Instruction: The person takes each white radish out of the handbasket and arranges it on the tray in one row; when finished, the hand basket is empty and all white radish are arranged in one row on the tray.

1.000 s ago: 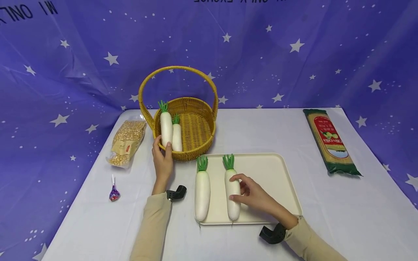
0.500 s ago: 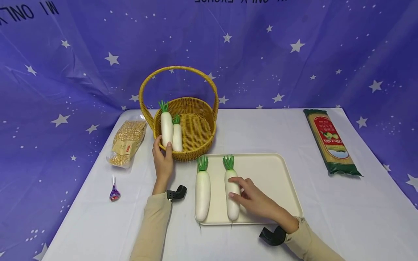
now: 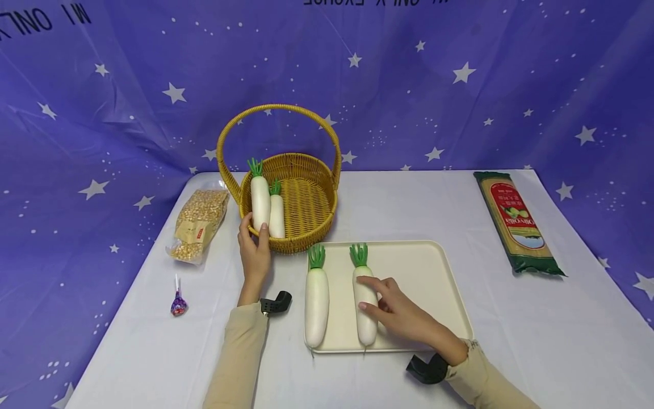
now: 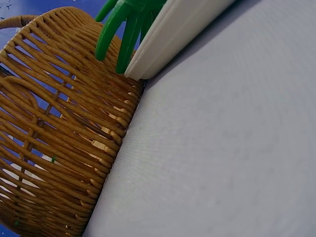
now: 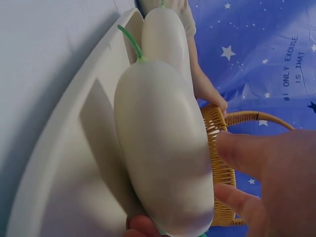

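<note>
My left hand (image 3: 254, 258) holds the near left rim of a yellow-brown wicker basket (image 3: 319, 233), thumb at the inner side. Inside the basket a larger white radish (image 3: 260, 200) leans beside a smaller one (image 3: 277, 216), both with green tops. My right hand (image 3: 401, 309) grips the right-hand radish (image 3: 365, 324) on a cream tray (image 3: 429, 272). In the right wrist view, fingers show on both sides of that radish (image 5: 160, 133). Another white radish (image 3: 317, 307) lies along the tray's left side. The left wrist view shows the basket's woven wall (image 4: 59, 123), but not the hand.
A bag of corn kernels (image 3: 201, 218) lies left of the basket, with a wrapped lollipop (image 3: 179, 304) nearer. At the far right lies a green-ended pasta packet (image 3: 518, 224). The basket's tall handle (image 3: 278, 106) arches above it. A starry purple cloth (image 3: 398, 102) hangs behind the table.
The right hand's index finger and thumb have shifted slightly left over the radish. That radish has moved slightly to the right since half a second ago. The left hand and basket look unchanged.
</note>
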`<control>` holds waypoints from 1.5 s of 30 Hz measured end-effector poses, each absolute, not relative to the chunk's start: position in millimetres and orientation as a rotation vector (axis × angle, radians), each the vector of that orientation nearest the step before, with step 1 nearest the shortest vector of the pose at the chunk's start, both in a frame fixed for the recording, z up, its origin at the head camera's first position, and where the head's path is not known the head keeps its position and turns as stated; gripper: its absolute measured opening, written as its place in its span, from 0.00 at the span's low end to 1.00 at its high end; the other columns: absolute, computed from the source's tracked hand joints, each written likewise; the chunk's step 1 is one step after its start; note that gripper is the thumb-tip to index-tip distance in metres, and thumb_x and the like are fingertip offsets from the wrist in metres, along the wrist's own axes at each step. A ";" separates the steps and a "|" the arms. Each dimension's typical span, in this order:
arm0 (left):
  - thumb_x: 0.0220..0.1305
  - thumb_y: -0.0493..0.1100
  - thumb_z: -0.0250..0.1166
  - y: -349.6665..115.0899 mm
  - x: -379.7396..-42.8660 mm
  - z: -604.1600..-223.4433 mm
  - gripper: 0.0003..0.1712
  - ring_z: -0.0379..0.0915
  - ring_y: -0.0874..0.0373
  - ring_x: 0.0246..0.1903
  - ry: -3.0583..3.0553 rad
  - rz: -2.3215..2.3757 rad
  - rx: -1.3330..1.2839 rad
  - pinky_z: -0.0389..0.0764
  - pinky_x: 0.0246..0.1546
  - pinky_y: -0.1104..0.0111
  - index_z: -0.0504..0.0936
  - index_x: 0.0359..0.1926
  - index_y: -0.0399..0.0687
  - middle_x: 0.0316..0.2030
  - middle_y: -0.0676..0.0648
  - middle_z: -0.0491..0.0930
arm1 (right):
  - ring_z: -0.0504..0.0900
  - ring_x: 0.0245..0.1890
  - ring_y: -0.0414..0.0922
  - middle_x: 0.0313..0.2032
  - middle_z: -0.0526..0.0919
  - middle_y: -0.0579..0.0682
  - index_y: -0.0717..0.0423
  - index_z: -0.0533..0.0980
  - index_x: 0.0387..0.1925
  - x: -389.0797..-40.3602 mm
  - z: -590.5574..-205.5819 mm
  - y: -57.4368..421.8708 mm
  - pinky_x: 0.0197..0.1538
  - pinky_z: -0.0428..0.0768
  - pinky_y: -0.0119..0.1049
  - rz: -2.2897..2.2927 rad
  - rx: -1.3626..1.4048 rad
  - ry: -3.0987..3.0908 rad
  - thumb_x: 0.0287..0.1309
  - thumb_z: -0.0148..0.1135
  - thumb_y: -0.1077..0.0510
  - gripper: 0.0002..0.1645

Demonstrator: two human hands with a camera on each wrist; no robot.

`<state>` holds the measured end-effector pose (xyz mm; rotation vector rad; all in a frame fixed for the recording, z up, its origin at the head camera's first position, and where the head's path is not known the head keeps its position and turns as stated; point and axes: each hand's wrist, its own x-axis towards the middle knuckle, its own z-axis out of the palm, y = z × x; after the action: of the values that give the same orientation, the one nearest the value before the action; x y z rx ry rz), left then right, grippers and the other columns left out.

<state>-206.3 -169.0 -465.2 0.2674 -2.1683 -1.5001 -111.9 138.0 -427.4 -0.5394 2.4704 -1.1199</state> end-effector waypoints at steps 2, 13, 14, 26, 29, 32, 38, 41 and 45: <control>0.66 0.55 0.48 -169.0 -206.8 -465.2 0.28 0.54 0.48 0.63 -2.169 -1.500 0.265 0.58 0.60 0.52 0.57 0.64 0.56 0.63 0.41 0.57 | 0.68 0.31 0.39 0.40 0.63 0.51 0.34 0.55 0.65 -112.5 -427.1 138.7 0.32 0.69 0.29 -1.116 -0.533 2.480 0.59 0.51 0.39 0.34; 0.65 0.54 0.49 -169.9 -207.1 -465.8 0.28 0.54 0.48 0.63 -2.176 -1.476 0.284 0.56 0.61 0.52 0.57 0.64 0.57 0.63 0.41 0.57 | 0.72 0.35 0.40 0.47 0.66 0.58 0.37 0.52 0.67 -119.8 -425.8 146.6 0.36 0.71 0.31 -1.098 -0.515 2.556 0.59 0.51 0.40 0.36; 0.65 0.54 0.49 -169.7 -207.1 -466.3 0.28 0.54 0.48 0.63 -2.176 -1.475 0.284 0.56 0.61 0.52 0.57 0.64 0.56 0.63 0.41 0.57 | 0.72 0.37 0.40 0.48 0.66 0.58 0.38 0.52 0.67 -120.8 -425.3 147.8 0.37 0.71 0.31 -1.116 -0.502 2.565 0.59 0.52 0.40 0.36; 0.65 0.54 0.49 -170.3 -207.5 -469.0 0.28 0.55 0.48 0.61 -2.160 -1.469 0.290 0.56 0.60 0.52 0.57 0.64 0.56 0.61 0.40 0.58 | 0.79 0.36 0.42 0.39 0.77 0.56 0.66 0.66 0.55 -151.4 -404.5 119.1 0.42 0.78 0.35 -1.904 -0.318 2.084 0.62 0.52 0.58 0.23; 0.65 0.53 0.49 -169.9 -208.2 -468.1 0.28 0.55 0.48 0.61 -2.156 -1.487 0.275 0.56 0.60 0.52 0.57 0.64 0.55 0.61 0.40 0.57 | 0.79 0.37 0.39 0.37 0.78 0.49 0.69 0.65 0.56 -159.9 -398.7 95.7 0.44 0.78 0.33 -2.006 -0.275 1.839 0.62 0.51 0.57 0.24; 0.65 0.53 0.49 -168.8 -208.3 -467.4 0.28 0.54 0.48 0.62 -2.169 -1.490 0.268 0.56 0.61 0.52 0.57 0.64 0.55 0.62 0.40 0.57 | 0.79 0.38 0.39 0.36 0.79 0.47 0.72 0.63 0.56 -167.5 -395.8 71.3 0.46 0.77 0.33 -2.101 -0.268 1.640 0.64 0.49 0.57 0.26; 0.65 0.54 0.49 -168.1 -209.4 -466.0 0.28 0.55 0.47 0.62 -2.167 -1.472 0.283 0.56 0.60 0.52 0.57 0.64 0.55 0.62 0.40 0.58 | 0.79 0.44 0.42 0.50 0.75 0.62 0.67 0.63 0.58 -188.5 -386.7 25.3 0.52 0.75 0.35 -2.252 -0.281 1.340 0.66 0.45 0.53 0.26; 0.65 0.54 0.49 -168.5 -209.6 -466.2 0.28 0.55 0.47 0.62 -2.168 -1.473 0.287 0.56 0.61 0.53 0.57 0.65 0.56 0.62 0.40 0.58 | 0.76 0.51 0.47 0.59 0.66 0.67 0.64 0.62 0.60 -207.4 -383.9 5.1 0.58 0.70 0.38 -2.344 -0.253 1.175 0.67 0.43 0.53 0.26; 0.65 0.54 0.49 -168.6 -209.0 -466.6 0.28 0.54 0.47 0.62 -2.174 -1.479 0.293 0.56 0.61 0.52 0.57 0.64 0.56 0.62 0.40 0.57 | 0.65 0.62 0.52 0.65 0.58 0.66 0.61 0.57 0.64 -239.5 -387.7 -16.7 0.64 0.63 0.41 -2.460 -0.227 1.037 0.68 0.41 0.51 0.28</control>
<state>-209.0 -168.6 -466.6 0.2934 -2.1739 -1.4793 -239.5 -16.7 -387.7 -0.2265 1.0372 -2.4597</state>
